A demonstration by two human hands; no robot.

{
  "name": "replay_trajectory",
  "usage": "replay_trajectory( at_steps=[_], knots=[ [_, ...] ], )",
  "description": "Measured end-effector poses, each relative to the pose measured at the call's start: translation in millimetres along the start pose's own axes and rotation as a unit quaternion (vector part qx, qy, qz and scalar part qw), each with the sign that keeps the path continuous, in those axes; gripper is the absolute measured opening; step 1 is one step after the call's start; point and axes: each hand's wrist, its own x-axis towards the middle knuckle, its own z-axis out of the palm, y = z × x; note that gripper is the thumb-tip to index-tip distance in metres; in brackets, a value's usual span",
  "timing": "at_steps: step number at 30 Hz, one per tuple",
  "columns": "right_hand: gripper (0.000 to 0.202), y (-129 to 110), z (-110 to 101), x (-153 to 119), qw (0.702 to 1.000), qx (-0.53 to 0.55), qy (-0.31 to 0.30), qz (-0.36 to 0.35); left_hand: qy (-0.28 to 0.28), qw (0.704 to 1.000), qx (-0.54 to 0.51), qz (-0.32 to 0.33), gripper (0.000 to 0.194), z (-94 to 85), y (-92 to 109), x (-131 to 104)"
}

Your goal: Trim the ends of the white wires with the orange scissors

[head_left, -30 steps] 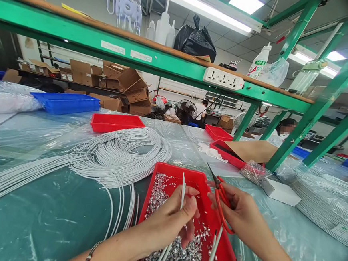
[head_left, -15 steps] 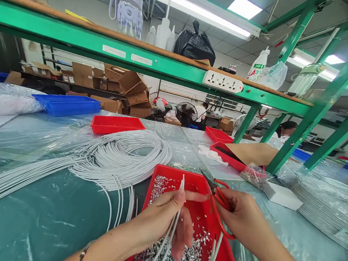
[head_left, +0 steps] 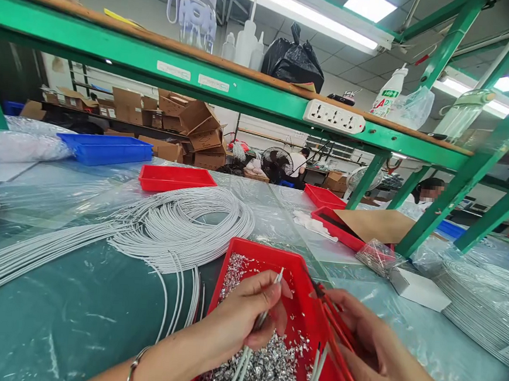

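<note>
My left hand [head_left: 256, 311] is closed over the red tray, its thumb and fingers pinching a pair of thin white cables [head_left: 240, 368]. Their tips poke up above the fingertips, and the lengths hang down below the hand. My right hand [head_left: 369, 346] is wrapped round a red-handled hand tool [head_left: 341, 326] with a dark, narrow front end; whether it is pliers or scissors I cannot tell. The tool lies over the tray's right side, apart from the cables. Small shiny silver scraps [head_left: 273, 368] cover much of the red tray [head_left: 271, 252]. More cable ends [head_left: 316, 371] lean at its right side.
A big coil of white cable [head_left: 190, 221] lies left of the tray. Red [head_left: 178, 180] and blue trays [head_left: 108, 151] stand behind. A white box [head_left: 418, 288] and wrapped cable coils [head_left: 483, 308] are at right. A green shelf [head_left: 253, 99] with a power strip [head_left: 334, 117] spans overhead.
My left hand's extended finger has curled in around the cables, which shifted slightly right. My right hand has moved right and down, and the tool's handles now point toward me. The view shifted slightly.
</note>
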Motion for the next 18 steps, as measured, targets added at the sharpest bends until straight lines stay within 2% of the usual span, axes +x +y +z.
replay_trajectory(
  at_steps=[4,7,11,16,18],
  knots=[
    [0.055,-6.9,0.3,-8.3,0.995,-0.023,-0.092,0.033,0.048,0.984,0.164,0.055,0.038,3.4,-1.9,0.7],
    [0.054,-4.0,-1.7,-11.2,0.994,-0.062,-0.082,0.03,0.046,0.981,0.18,0.053,0.038,2.9,-2.5,0.7],
    [0.063,7.5,-4.8,-15.3,0.994,-0.076,-0.062,0.051,0.045,0.969,0.238,0.042,0.038,0.6,-1.3,0.6],
    [0.059,9.9,-6.2,-17.9,0.988,-0.146,-0.033,0.024,0.076,0.944,0.295,0.127,0.032,0.4,-0.3,-0.2],
    [0.056,7.1,-4.6,-17.8,0.984,-0.172,-0.035,0.009,0.081,0.946,0.285,0.135,0.028,0.8,0.1,-0.9]
  ],
)
